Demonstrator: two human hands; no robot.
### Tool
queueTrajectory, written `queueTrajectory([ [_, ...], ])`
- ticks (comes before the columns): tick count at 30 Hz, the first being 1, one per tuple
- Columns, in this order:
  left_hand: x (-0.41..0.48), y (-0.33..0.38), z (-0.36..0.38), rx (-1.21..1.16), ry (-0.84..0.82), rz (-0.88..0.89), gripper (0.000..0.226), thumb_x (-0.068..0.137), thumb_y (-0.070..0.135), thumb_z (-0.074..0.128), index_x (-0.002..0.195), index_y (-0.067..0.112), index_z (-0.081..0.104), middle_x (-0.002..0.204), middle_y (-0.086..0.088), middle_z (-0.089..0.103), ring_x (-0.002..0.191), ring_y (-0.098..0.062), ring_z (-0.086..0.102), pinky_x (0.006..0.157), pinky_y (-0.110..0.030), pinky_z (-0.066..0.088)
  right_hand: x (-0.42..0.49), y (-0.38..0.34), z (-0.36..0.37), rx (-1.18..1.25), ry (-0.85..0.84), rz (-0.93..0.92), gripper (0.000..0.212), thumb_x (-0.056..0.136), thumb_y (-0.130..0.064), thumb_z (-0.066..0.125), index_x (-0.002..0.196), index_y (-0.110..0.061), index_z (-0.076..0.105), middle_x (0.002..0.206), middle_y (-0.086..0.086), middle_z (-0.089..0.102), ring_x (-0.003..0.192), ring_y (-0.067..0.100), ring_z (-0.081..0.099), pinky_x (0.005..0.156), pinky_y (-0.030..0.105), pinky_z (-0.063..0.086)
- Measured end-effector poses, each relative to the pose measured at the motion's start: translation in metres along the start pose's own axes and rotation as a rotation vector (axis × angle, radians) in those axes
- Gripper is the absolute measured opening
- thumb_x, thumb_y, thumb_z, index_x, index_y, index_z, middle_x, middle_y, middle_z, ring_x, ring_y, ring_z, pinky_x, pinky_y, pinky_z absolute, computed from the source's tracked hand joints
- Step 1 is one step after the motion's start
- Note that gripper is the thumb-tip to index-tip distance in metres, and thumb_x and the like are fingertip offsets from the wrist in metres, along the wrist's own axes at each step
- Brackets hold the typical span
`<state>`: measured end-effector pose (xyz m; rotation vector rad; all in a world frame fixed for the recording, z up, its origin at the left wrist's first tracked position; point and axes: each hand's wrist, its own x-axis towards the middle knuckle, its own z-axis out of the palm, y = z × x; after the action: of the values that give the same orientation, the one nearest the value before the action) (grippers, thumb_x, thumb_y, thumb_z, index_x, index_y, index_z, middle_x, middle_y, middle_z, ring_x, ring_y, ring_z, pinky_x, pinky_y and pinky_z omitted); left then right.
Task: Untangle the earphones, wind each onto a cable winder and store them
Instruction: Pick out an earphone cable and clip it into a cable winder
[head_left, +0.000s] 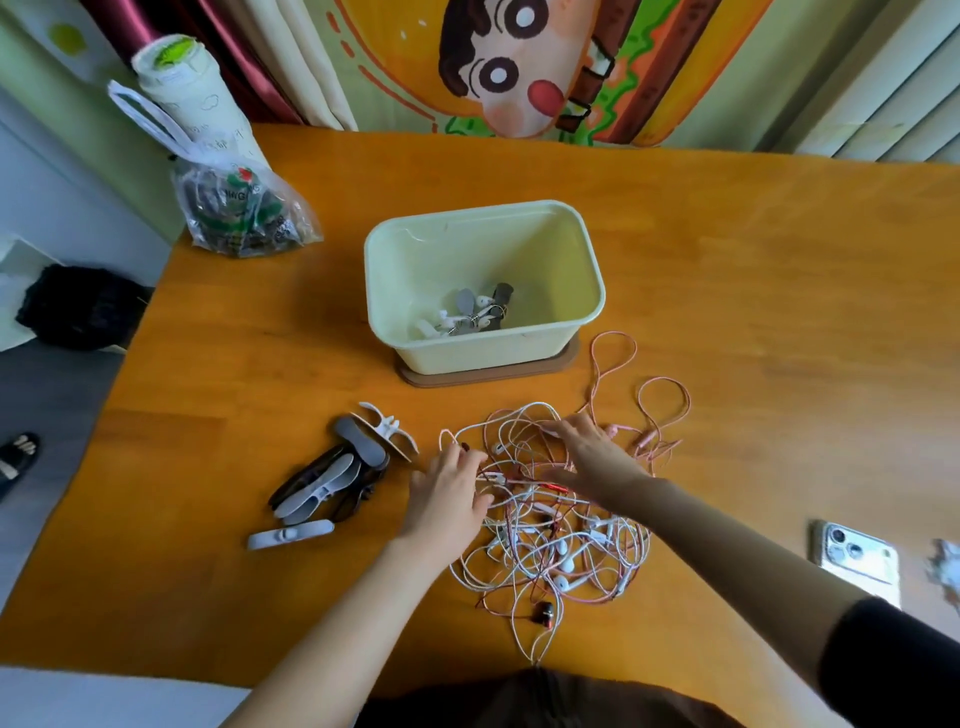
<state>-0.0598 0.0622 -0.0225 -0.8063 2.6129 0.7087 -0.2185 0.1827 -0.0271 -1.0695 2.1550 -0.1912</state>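
Pink-white tangle (550, 566) sits between your hands: left hand (448, 501) at its 9 o'clock, pinch unclear, right hand (592, 457) spread flat at 12.

Table (779, 270): far right corner and the right side are bare wood, a wide passage. Cream bin (483, 343) stands mid-table, tall walls, top open. A bare gap runs between the bin and the cable winders (337, 478) heaped toward the left edge. Earphone tangle (550, 540) covers the near middle; its pink loops reach just beside the bin. Plastic bag (244, 213) blocks the far left corner. Phone (857, 561) lies near the right edge. Near left corner bare.
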Motion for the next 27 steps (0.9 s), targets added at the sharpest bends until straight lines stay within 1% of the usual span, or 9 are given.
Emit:
queueTrajectory([
  [3,0.000,-0.002,0.009,-0.035,-0.062,-0.031,0.038,0.097,0.031,0.052,0.133,0.023,0.045,0.135,0.003,0.042,0.122,-0.017,0.048,0.103,-0.032,0.038,0.001,-0.007,0.007,-0.021,0.044,-0.006,0.063,0.090,-0.040,0.057,0.145,-0.022,0.030,0.142,0.008,0.033,0.127,0.023,0.042,0.107,0.035,0.039],
  [5,0.000,-0.004,0.010,-0.056,-0.033,-0.035,0.027,0.097,0.028,0.053,0.122,0.020,0.053,0.125,0.004,0.049,0.112,-0.018,0.054,0.093,-0.029,0.045,0.000,-0.015,0.012,-0.105,0.093,-0.057,0.055,0.092,-0.035,0.055,0.142,-0.022,0.036,0.143,0.007,0.036,0.130,0.023,0.037,0.109,0.035,0.034],
  [9,-0.001,-0.002,0.005,-0.099,0.074,-0.003,0.017,0.097,0.023,0.053,0.112,0.018,0.060,0.114,0.004,0.056,0.099,-0.014,0.058,0.072,-0.018,0.040,-0.005,-0.029,0.022,-0.128,0.218,-0.168,0.040,0.097,-0.024,0.049,0.136,-0.019,0.045,0.139,0.003,0.044,0.130,0.024,0.035,0.109,0.035,0.031],
  [14,-0.009,0.006,-0.004,-0.213,0.177,0.041,0.018,0.094,0.013,0.057,0.110,0.017,0.063,0.114,0.008,0.059,0.101,-0.013,0.059,0.082,-0.023,0.049,-0.013,-0.039,0.029,0.038,0.182,-0.178,0.033,0.098,-0.022,0.046,0.130,-0.016,0.051,0.119,0.007,0.062,0.118,0.024,0.048,0.099,0.038,0.040],
  [17,-0.014,0.012,-0.012,-0.280,0.224,0.045,0.024,0.092,0.011,0.056,0.112,0.020,0.065,0.115,0.011,0.059,0.099,-0.011,0.059,0.082,-0.025,0.051,-0.020,-0.039,0.025,0.122,0.185,-0.186,0.026,0.095,-0.017,0.052,0.120,-0.009,0.059,0.110,0.010,0.065,0.105,0.023,0.056,0.090,0.031,0.044],
  [20,-0.018,0.012,-0.019,-0.315,0.269,0.042,0.019,0.092,0.021,0.056,0.106,0.022,0.069,0.108,0.013,0.062,0.099,-0.008,0.058,0.081,-0.025,0.051,-0.028,-0.032,0.017,0.225,0.267,-0.158,0.022,0.092,-0.010,0.058,0.113,-0.005,0.062,0.107,0.009,0.067,0.098,0.020,0.062,0.085,0.022,0.046],
  [22,-0.020,0.005,-0.021,-0.305,0.266,0.030,0.016,0.092,0.023,0.058,0.100,0.021,0.072,0.104,0.011,0.066,0.095,-0.006,0.060,0.076,-0.023,0.051,-0.034,-0.024,0.010,0.273,0.342,-0.148,0.023,0.088,-0.002,0.060,0.111,-0.003,0.063,0.105,0.010,0.068,0.095,0.019,0.064,0.090,0.028,0.050],
  [25,-0.023,-0.011,-0.016,-0.224,0.202,-0.010,0.017,0.094,0.022,0.057,0.099,0.022,0.073,0.103,0.009,0.070,0.092,-0.008,0.063,0.075,-0.027,0.054,-0.040,-0.013,-0.007,0.313,0.462,-0.121,0.025,0.084,0.007,0.062,0.107,0.000,0.065,0.097,0.011,0.070,0.089,0.019,0.066,0.086,0.032,0.053],
  [27,-0.026,-0.019,-0.010,-0.142,0.131,-0.036,0.019,0.095,0.020,0.055,0.103,0.021,0.072,0.107,0.006,0.070,0.093,-0.010,0.064,0.077,-0.027,0.055,-0.044,-0.011,-0.019,0.336,0.540,-0.111,0.024,0.084,0.007,0.063,0.106,-0.001,0.066,0.094,0.010,0.070,0.085,0.017,0.065,0.084,0.025,0.053],
])
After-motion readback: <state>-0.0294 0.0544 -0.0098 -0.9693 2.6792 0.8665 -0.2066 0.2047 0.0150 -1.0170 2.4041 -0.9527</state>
